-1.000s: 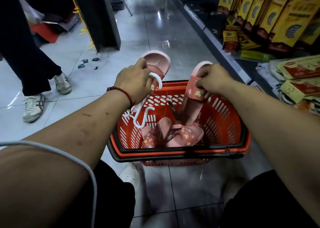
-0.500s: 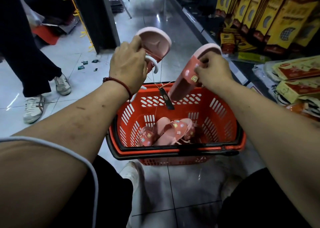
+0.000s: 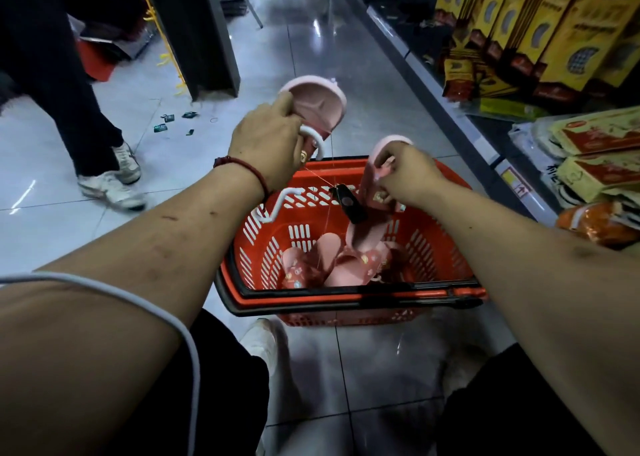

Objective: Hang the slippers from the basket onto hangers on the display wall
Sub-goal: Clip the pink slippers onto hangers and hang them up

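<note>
Two bare arms are reaching out over a red basket that is sitting on the floor. More slippers are lying at the bottom of it, not yet hung. Just above them the right hand is pinching the strap of one slipper. That slipper is hanging long-ways up and down, with its round end sticking up past the fingers and its lower end dipping inside the basket. A thin string is running from it up to the left, and a black tag is dangling between the hands. A bit farther and higher, the left hand is curling round a white hanger and pressing the other slipper against it, with the sole facing up toward the camera. So the hanger is sitting up and to the left of the dangling slipper, and the left hand is the one already on it. I am guessing the right hand is needing to lift its slipper up and over to the left, turning it to meet the hanger, without pulling the string tight. Farther away, another person's shoes are standing on the floor at the left, and yellow boxes are filling a shelf at the right. I am not seeing the display wall.
</note>
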`<act>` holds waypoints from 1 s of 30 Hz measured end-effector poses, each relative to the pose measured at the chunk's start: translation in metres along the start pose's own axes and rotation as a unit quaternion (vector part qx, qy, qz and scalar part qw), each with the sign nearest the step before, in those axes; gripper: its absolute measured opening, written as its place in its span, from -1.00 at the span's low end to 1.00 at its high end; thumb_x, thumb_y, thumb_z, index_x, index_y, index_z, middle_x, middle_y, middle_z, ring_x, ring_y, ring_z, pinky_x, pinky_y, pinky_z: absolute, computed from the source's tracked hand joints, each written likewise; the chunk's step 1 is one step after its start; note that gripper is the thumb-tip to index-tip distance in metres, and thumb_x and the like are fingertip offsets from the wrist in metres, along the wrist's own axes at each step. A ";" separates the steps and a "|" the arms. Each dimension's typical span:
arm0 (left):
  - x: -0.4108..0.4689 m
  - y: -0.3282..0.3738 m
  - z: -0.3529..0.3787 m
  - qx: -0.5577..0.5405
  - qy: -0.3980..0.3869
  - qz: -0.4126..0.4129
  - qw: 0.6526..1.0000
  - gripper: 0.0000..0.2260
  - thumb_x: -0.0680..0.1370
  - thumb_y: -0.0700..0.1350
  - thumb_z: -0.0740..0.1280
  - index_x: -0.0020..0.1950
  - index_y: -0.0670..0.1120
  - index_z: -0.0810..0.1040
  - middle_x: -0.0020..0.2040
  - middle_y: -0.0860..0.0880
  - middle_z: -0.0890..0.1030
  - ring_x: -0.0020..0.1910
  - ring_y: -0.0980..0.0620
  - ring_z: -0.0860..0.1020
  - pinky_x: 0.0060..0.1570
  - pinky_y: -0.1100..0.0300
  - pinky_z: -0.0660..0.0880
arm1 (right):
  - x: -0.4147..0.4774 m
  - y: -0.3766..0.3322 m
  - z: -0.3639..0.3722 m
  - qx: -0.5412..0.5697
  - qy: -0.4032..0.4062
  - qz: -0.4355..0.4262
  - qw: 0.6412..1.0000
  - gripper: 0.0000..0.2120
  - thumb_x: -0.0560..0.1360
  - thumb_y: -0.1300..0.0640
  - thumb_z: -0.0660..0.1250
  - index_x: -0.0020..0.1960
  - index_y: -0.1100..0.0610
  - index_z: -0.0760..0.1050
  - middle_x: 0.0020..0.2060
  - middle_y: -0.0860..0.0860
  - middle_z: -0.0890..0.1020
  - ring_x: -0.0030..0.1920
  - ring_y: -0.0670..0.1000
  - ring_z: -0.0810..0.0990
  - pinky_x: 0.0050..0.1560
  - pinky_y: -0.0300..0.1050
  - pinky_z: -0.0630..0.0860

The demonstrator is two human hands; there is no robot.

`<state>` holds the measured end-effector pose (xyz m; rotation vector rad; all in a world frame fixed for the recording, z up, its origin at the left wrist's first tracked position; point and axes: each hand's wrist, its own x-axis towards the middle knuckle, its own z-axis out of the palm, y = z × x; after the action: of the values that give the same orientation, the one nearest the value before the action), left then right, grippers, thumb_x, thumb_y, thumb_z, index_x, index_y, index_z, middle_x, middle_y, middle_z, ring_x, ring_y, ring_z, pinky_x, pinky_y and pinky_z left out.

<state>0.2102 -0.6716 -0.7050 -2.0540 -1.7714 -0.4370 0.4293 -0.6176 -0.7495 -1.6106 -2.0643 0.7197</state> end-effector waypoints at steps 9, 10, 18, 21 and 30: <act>-0.004 -0.014 0.041 -0.143 -0.150 -0.049 0.977 -0.74 0.60 -0.11 0.21 -0.26 -0.15 0.47 -0.17 -0.20 0.43 -0.15 -0.27 0.51 -0.23 0.05 0.33 | 0.015 -0.005 0.018 0.039 -0.003 -0.028 0.999 -0.74 0.45 0.38 0.34 0.04 0.10 0.60 -0.03 0.07 0.59 -0.03 0.14 0.61 0.00 -0.04 0.59; -0.003 -0.015 0.042 -0.146 -0.165 -0.052 0.974 -0.71 0.60 -0.10 0.21 -0.32 -0.11 0.41 -0.24 -0.15 0.40 -0.21 -0.24 0.49 -0.26 0.09 0.28 | 0.017 -0.005 0.021 0.034 -0.034 -0.029 0.998 -0.73 0.44 0.39 0.36 0.06 0.13 0.61 -0.01 0.09 0.61 0.01 0.14 0.60 0.01 -0.05 0.57; -0.002 -0.024 0.038 -0.178 -0.203 -0.107 0.957 -0.65 0.64 0.00 0.14 -0.32 -0.07 0.39 -0.30 -0.11 0.45 -0.23 -0.16 0.45 -0.24 0.12 0.27 | 0.018 0.010 0.068 -0.088 -0.112 0.035 0.989 -0.84 0.44 0.30 0.40 0.02 0.20 0.59 -0.01 0.16 0.68 0.00 0.18 0.65 -0.10 -0.11 0.54; -0.006 -0.030 0.032 -0.239 -0.196 -0.148 0.939 -0.65 0.64 0.00 0.16 -0.24 -0.15 0.53 -0.34 -0.10 0.52 -0.24 -0.18 0.52 -0.24 0.08 0.40 | 0.013 0.012 0.094 -0.004 -0.176 0.079 0.981 -0.82 0.43 0.37 0.40 0.02 0.24 0.60 -0.12 0.22 0.69 -0.12 0.21 0.71 -0.08 0.12 0.68; -0.019 -0.044 0.024 -0.362 -0.196 -0.207 0.888 -0.70 0.58 -0.04 0.20 -0.34 -0.09 0.47 -0.44 -0.06 0.50 -0.46 -0.04 0.48 -0.29 0.13 0.45 | 0.008 0.000 0.128 0.120 -0.237 0.086 0.960 -0.39 0.43 0.38 0.49 0.42 0.19 0.39 0.30 0.07 0.55 0.26 0.07 0.52 0.19 -0.22 0.46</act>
<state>0.1631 -0.6713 -0.7315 -2.3362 -2.6104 -0.9930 0.3486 -0.6279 -0.8489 -1.6032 -2.0488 1.4809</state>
